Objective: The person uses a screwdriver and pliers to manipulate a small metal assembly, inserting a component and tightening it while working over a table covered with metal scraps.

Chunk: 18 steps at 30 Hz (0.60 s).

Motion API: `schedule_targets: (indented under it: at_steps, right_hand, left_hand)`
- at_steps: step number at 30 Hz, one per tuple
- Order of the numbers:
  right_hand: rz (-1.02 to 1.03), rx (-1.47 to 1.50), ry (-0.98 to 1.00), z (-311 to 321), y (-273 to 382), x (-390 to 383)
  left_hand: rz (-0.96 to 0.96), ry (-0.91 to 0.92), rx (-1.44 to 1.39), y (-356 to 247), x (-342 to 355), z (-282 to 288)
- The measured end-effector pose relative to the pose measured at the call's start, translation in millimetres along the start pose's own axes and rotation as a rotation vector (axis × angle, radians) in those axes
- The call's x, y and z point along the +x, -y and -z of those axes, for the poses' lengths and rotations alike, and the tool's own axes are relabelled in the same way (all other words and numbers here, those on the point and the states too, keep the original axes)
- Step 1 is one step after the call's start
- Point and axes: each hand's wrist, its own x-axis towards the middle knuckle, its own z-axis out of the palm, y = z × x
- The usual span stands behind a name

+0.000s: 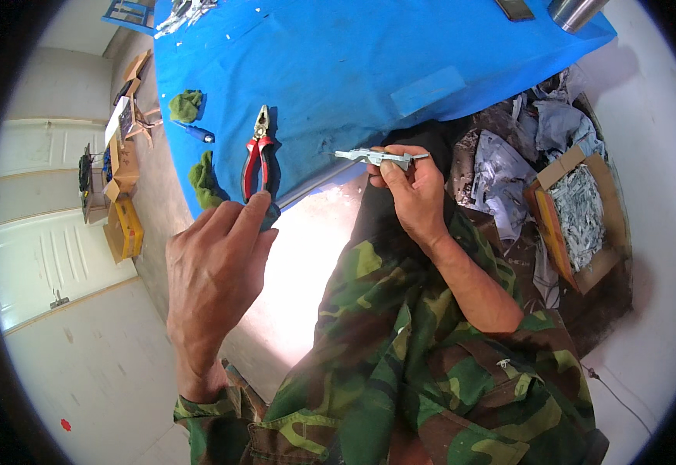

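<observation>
My right hand is closed around a thin, silver-grey metal part, pinched between thumb and fingers; its narrow end points left. Near the table's front edge, my left hand has its fingers curled. A dark blue-green patch shows between its thumb and forefinger; I cannot make out whether that is a held thing or cloth. Just beyond its fingertips lie pliers with red and black handles, jaws pointing away. Left of them are two green cloth-like lumps, one farther off and one nearer, with a small blue tool between.
A blue cloth covers the table. At its far side are metal pieces, a blue tray, a dark flat object and a metal cylinder. An open cardboard box of metal pieces stands at right, beside grey bags.
</observation>
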Motion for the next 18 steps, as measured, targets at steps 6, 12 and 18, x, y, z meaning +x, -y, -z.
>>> schedule_targets:
  at_steps: [6,12,18]
  right_hand:
    - [-0.071,0.022,-0.018,-2,3,1]
    - [-0.111,0.056,-0.03,-2,6,3]
    - [-0.166,0.068,-0.097,-5,9,8]
  left_hand:
    - [-0.021,-0.046,-0.043,-3,-9,-9]
    - [-0.022,-0.059,-0.228,-5,-19,-15]
    - [-0.031,-0.084,-0.285,-17,-29,-22]
